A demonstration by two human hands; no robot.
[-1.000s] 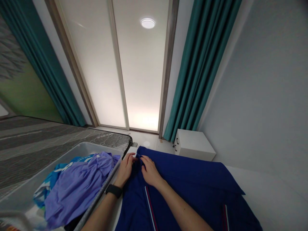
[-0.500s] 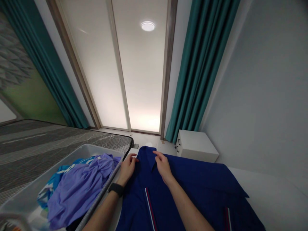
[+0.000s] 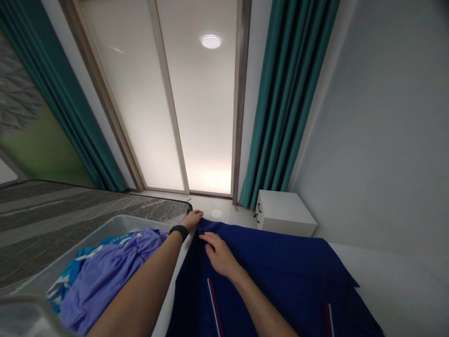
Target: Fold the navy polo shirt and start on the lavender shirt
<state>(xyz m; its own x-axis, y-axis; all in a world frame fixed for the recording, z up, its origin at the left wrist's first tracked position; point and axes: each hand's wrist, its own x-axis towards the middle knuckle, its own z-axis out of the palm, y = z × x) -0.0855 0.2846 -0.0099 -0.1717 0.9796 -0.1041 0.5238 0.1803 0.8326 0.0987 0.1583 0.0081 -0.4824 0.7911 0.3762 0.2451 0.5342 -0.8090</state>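
Note:
A dark blue shirt point(image 3: 273, 262) with thin red-and-white striped trim lies spread over a white surface point(image 3: 393, 276). At its far left corner my left hand point(image 3: 192, 220), with a black band on the wrist, has its fingers closed on the cloth edge. My right hand point(image 3: 220, 256) rests on the fabric just below that corner, fingers stretched out and thumb apart. A small bunched bit of blue cloth shows by its fingertips. The collar area is folded over and hard to make out.
Left of the shirt stands a translucent plastic bin point(image 3: 122, 219) holding a purple garment point(image 3: 115, 271) and a blue-and-white one point(image 3: 75, 269). A grey patterned mattress point(image 3: 91, 206) lies behind it. A white cabinet point(image 3: 286, 210) stands beyond the shirt, near teal curtains point(image 3: 284, 117).
My left hand has moved up and away to the far corner. My right hand has come left and nearer. The collar, which stood out before, is now turned over or covered.

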